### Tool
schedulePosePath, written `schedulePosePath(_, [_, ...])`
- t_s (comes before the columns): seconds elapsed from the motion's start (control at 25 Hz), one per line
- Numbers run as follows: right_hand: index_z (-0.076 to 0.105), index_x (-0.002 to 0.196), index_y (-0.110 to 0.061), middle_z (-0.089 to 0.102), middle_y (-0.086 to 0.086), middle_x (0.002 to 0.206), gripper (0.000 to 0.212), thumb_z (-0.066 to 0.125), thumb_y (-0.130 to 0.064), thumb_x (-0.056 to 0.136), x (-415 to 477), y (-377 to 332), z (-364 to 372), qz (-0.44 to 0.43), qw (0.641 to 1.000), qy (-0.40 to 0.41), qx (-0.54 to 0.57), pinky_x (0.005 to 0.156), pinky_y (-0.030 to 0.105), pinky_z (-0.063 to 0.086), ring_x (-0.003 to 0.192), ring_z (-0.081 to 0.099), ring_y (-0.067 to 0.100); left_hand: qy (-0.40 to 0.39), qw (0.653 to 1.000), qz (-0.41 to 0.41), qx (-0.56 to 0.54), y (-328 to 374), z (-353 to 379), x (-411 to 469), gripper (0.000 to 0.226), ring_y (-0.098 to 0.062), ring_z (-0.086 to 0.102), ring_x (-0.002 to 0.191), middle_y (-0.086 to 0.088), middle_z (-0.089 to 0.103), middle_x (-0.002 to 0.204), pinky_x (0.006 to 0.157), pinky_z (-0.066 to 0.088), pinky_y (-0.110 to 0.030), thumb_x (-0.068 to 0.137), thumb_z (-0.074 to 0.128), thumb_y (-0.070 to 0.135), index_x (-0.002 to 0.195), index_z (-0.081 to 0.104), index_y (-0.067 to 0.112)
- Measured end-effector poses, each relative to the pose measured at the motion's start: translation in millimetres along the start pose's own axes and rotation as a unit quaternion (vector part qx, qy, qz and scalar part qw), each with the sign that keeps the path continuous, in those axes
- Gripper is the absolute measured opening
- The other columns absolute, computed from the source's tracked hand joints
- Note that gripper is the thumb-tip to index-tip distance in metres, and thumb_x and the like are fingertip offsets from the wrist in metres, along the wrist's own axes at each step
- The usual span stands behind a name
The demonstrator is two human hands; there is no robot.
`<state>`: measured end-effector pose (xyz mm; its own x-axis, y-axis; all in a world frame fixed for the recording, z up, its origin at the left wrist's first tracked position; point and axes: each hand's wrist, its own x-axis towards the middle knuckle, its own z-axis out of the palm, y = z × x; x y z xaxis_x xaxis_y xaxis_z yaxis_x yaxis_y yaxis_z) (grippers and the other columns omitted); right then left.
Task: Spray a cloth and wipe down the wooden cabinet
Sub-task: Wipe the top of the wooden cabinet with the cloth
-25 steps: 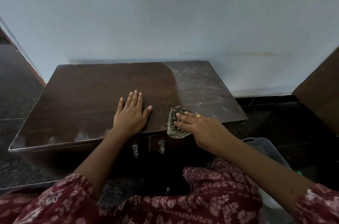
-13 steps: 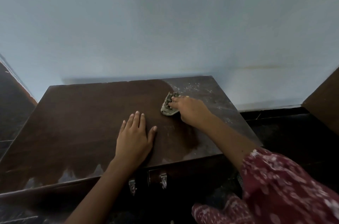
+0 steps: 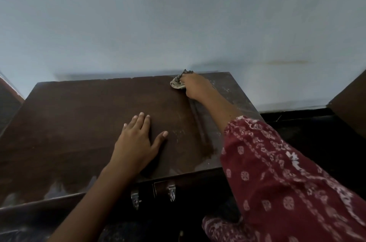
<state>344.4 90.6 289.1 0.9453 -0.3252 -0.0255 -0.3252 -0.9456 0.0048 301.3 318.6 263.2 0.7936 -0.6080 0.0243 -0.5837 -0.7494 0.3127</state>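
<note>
The crumpled grey-green cloth (image 3: 178, 83) is lying at the far edge of the dark brown wooden cabinet (image 3: 79, 114), close to the pale blue wall (image 3: 178, 13). The right hand (image 3: 195, 87) is grasping it in a closed grip. The left hand (image 3: 136, 142), its grip released, is resting flat near the front edge. Whitish dust (image 3: 227, 91) is covering the right part.

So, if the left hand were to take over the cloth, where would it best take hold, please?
Probably the crumpled bunch of the cloth sticking out left of the right hand, pinched from above and the left: the wall stands just behind it, and that hand covers its right side.
</note>
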Motion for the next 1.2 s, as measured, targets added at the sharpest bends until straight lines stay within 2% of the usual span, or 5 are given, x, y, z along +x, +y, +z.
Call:
schedulePosePath(0.32, [0.045,0.134,-0.008,0.041,0.008,0.146,0.047,0.045,-0.001,0.087,-135,-12,-11,-0.040,0.999,-0.015,-0.012,0.105,0.038,0.037,0.129,0.042,0.027,-0.040,0.998,0.000,0.050,6,-3,-8,0.088,-0.023,0.005,0.148,-0.011,0.009,0.160,0.120,0.006,-0.040,0.085,0.025,0.068,0.149,0.012,0.008])
schedulePosePath(0.52, [0.025,0.146,-0.016,0.017,0.000,0.158,0.059,0.040,0.000,0.091,-200,-14,-11,-0.063,0.997,-0.037,0.013,0.115,0.032,0.020,0.144,0.019,0.019,-0.133,0.982,0.112,0.078,24,-7,-20,0.131,-0.013,-0.009,0.147,-0.002,-0.006,0.160,0.119,-0.010,-0.044,0.044,0.003,0.093,0.150,-0.003,0.016])
schedulePosePath(0.72, [0.027,0.145,-0.020,0.017,-0.004,0.158,0.062,0.040,0.002,0.089,-238,-1,-1,-0.110,0.992,-0.046,0.039,0.116,0.026,0.017,0.145,0.017,0.013,-0.169,0.967,0.164,0.101,39,2,-22,0.130,-0.011,-0.016,0.146,0.001,-0.015,0.159,0.118,-0.012,-0.045,0.053,0.040,0.089,0.149,-0.009,0.016])
schedulePosePath(0.92, [0.037,0.141,-0.020,0.027,-0.003,0.155,0.061,0.039,0.009,0.087,-252,23,0,-0.121,0.991,-0.040,0.051,0.117,0.030,0.017,0.144,0.023,0.016,-0.187,0.964,0.164,0.095,42,3,-14,0.146,-0.012,-0.018,0.145,0.000,-0.018,0.159,0.117,-0.012,-0.045,0.029,0.020,0.096,0.148,-0.011,0.017])
schedulePosePath(1.2, [0.031,0.144,-0.021,0.019,-0.005,0.158,0.064,0.042,0.006,0.087,-188,34,-9,-0.078,0.995,-0.059,0.001,0.115,0.032,0.020,0.144,0.022,0.016,-0.211,0.965,0.145,0.055,49,-2,11,0.156,-0.011,-0.016,0.145,0.000,-0.017,0.159,0.118,-0.011,-0.046,0.019,0.015,0.100,0.149,-0.009,0.017])
